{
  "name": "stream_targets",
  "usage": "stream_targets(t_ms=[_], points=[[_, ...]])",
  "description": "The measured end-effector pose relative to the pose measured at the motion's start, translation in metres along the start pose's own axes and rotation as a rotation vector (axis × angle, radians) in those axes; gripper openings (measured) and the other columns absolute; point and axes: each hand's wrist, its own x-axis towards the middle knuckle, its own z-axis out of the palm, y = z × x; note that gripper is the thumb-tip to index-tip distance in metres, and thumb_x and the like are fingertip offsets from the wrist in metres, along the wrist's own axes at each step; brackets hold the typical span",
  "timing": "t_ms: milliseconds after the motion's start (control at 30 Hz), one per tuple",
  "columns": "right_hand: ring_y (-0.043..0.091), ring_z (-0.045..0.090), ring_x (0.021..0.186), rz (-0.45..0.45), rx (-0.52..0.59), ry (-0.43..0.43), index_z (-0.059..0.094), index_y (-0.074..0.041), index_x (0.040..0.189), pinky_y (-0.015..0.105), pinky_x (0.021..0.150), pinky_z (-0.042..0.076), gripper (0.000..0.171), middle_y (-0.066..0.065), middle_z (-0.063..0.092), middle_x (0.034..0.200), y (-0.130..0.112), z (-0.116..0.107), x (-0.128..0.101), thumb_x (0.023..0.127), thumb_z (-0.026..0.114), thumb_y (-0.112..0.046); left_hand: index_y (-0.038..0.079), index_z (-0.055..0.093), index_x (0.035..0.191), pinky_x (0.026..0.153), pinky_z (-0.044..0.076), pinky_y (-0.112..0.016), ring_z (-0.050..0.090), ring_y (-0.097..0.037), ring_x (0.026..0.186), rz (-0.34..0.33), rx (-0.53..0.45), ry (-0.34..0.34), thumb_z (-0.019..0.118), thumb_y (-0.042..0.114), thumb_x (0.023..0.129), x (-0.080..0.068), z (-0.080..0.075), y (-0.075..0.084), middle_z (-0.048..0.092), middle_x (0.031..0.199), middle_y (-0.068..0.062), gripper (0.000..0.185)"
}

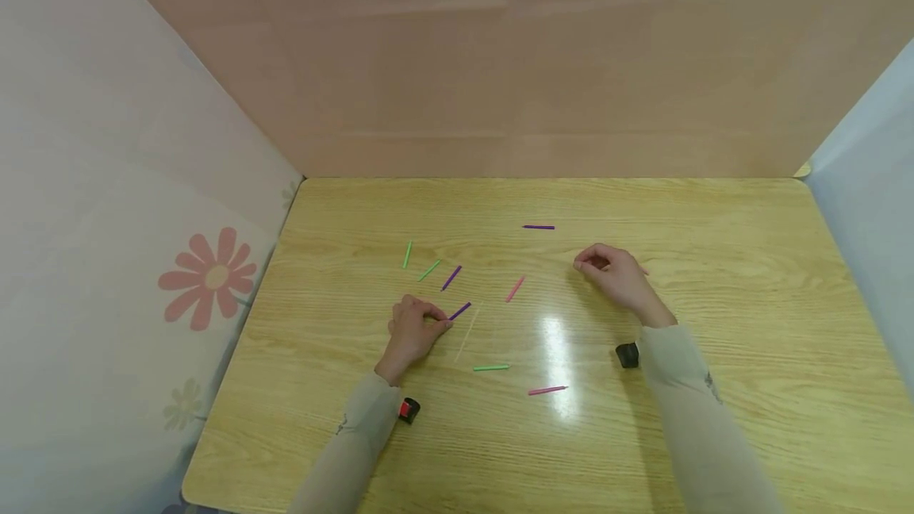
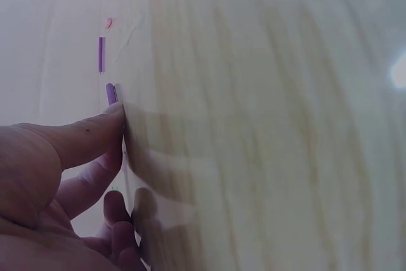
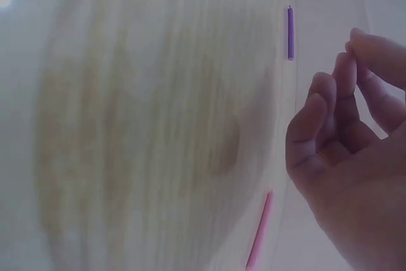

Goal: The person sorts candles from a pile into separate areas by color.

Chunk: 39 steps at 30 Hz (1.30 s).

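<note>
**Left hand at a purple stick; right hand holding nothing**

The left hand (image 1: 414, 329) is resting on the wooden table (image 1: 750, 355), its curled fingertips pinching the near end of a purple stick (image 1: 460, 311). The left wrist view is showing the thumb (image 2: 76, 138) pressing down at that stick's end (image 2: 111, 93); most of the stick's length is hidden behind the fingers there, and the picture is blurred.

The right hand (image 1: 616, 274) is hovering well to the right of that purple stick, fingers loosely curled, thumb and fingertips close together with nothing visible between them. The right wrist view confirms the hand (image 3: 346, 157) is gripping nothing.

Relative to the purple stick: a second purple stick (image 1: 451, 278) is lying just beyond it, two green sticks (image 1: 429, 270) beyond-left, a pink stick (image 1: 515, 288) to the right, a pale stick (image 1: 467, 334), hard to make out against the wood, just nearer.
</note>
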Motion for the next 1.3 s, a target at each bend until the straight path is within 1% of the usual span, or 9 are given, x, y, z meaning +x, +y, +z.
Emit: stream_targets(t_ms=[100, 300, 567, 700, 833, 967, 1067, 1167, 1300], points=[[0.019, 0.055, 0.083, -0.007, -0.019, 0.011, 0.065, -0.004, 0.104, 0.037, 0.08, 0.039, 0.022, 0.013, 0.066, 0.095, 0.0, 0.002, -0.006, 0.097, 0.057, -0.024, 0.013, 0.072, 0.081, 0.078, 0.025, -0.043, 0.037, -0.029, 0.1, 0.004, 0.0, -0.005, 0.073, 0.026, 0.085, 0.0, 0.0, 0.0, 0.049, 0.102, -0.007, 0.013], [0.022, 0.053, 0.079, 0.027, -0.065, 0.128, 0.064, -0.002, 0.103, 0.032, 0.07, 0.043, 0.02, 0.014, 0.063, 0.095, 0.004, -0.008, -0.02, 0.097, 0.057, -0.019, 0.014, 0.072, 0.081, 0.077, 0.025, -0.042, 0.038, -0.028, 0.099, 0.013, 0.011, -0.004, 0.073, 0.027, 0.085, 0.001, 0.001, -0.002, 0.049, 0.102, -0.006, 0.014], [0.023, 0.053, 0.079, 0.114, -0.087, 0.295, 0.064, 0.002, 0.106, 0.029, 0.064, 0.041, 0.027, 0.019, 0.059, 0.102, 0.022, -0.026, -0.036, 0.097, 0.057, -0.022, 0.013, 0.071, 0.082, 0.077, 0.026, -0.044, 0.038, -0.029, 0.102, 0.026, 0.021, -0.008, 0.072, 0.026, 0.086, -0.001, 0.0, -0.003, 0.049, 0.104, -0.007, 0.014], [0.026, 0.054, 0.084, 0.167, -0.075, 0.341, 0.065, 0.003, 0.109, 0.03, 0.064, 0.04, 0.032, 0.022, 0.057, 0.107, 0.031, -0.032, -0.041, 0.096, 0.057, -0.026, 0.012, 0.071, 0.084, 0.078, 0.027, -0.045, 0.038, -0.029, 0.103, 0.031, 0.026, -0.013, 0.071, 0.025, 0.087, -0.002, 0.0, -0.001, 0.049, 0.105, -0.008, 0.014], [0.018, 0.052, 0.085, 0.209, -0.058, 0.349, 0.064, 0.004, 0.111, 0.031, 0.069, 0.038, 0.035, 0.022, 0.058, 0.108, 0.038, -0.037, -0.043, 0.095, 0.059, -0.027, 0.012, 0.07, 0.085, 0.078, 0.027, -0.044, 0.038, -0.029, 0.103, 0.03, 0.036, -0.018, 0.07, 0.025, 0.088, -0.003, -0.001, 0.0, 0.049, 0.106, -0.008, 0.014], [-0.002, 0.047, 0.075, 0.225, -0.056, 0.33, 0.065, 0.003, 0.111, 0.027, 0.068, 0.039, 0.035, 0.02, 0.061, 0.105, 0.043, -0.04, -0.044, 0.095, 0.06, -0.028, 0.011, 0.07, 0.086, 0.077, 0.027, -0.043, 0.037, -0.029, 0.103, 0.028, 0.041, -0.023, 0.069, 0.025, 0.088, -0.003, -0.002, 0.002, 0.048, 0.107, -0.008, 0.014], [-0.007, 0.045, 0.069, 0.23, -0.061, 0.295, 0.064, 0.004, 0.112, 0.024, 0.065, 0.039, 0.036, 0.02, 0.063, 0.103, 0.046, -0.042, -0.043, 0.094, 0.06, -0.027, 0.011, 0.07, 0.085, 0.077, 0.027, -0.043, 0.037, -0.029, 0.102, 0.029, 0.042, -0.026, 0.069, 0.024, 0.088, -0.004, -0.002, 0.003, 0.048, 0.106, -0.008, 0.013], [-0.001, 0.048, 0.07, 0.229, -0.072, 0.261, 0.063, 0.005, 0.112, 0.024, 0.062, 0.04, 0.035, 0.021, 0.064, 0.101, 0.046, -0.043, -0.042, 0.094, 0.06, -0.026, 0.011, 0.069, 0.086, 0.077, 0.027, -0.042, 0.037, -0.028, 0.101, 0.028, 0.052, -0.029, 0.068, 0.024, 0.089, -0.004, -0.003, 0.003, 0.048, 0.106, -0.007, 0.013], [0.017, 0.053, 0.079, 0.227, -0.084, 0.236, 0.063, 0.005, 0.112, 0.028, 0.065, 0.039, 0.035, 0.024, 0.064, 0.103, 0.045, -0.043, -0.041, 0.094, 0.06, -0.024, 0.012, 0.069, 0.088, 0.075, 0.026, -0.039, 0.037, -0.027, 0.099, 0.029, 0.071, -0.038, 0.067, 0.026, 0.09, -0.003, -0.002, 0.002, 0.046, 0.105, -0.007, 0.014]])
